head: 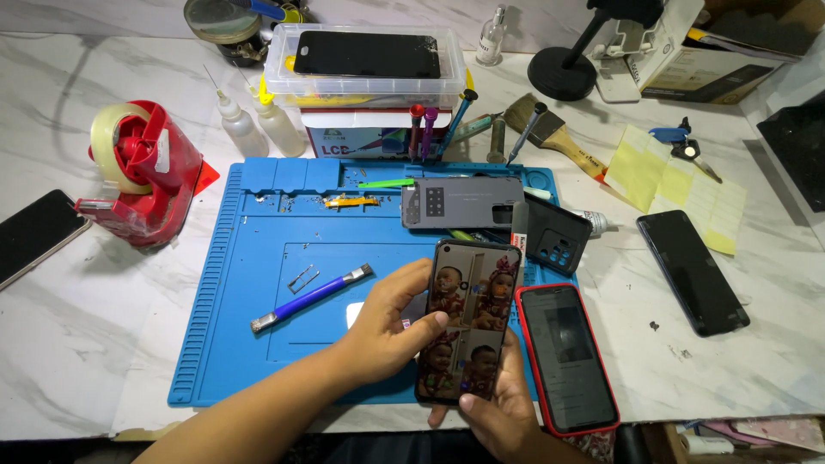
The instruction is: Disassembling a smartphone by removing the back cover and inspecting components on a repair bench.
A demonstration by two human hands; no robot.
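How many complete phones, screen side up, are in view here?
4: the lit phone in both hands, the red-cased phone beside it, a black phone at right, another at the left edge. The rest look like parts.

Hands: left hand (387,331) grips the lit phone's (468,322) left edge, thumb on the screen; right hand (503,412) cradles it from below.
Mat: blue work mat (249,344) carries a purple-handled tool (309,298), a grey back cover (462,203), a black case (557,234).
Beside: red-cased phone (567,357) just right of the lit one.
Left: red tape dispenser (142,176).
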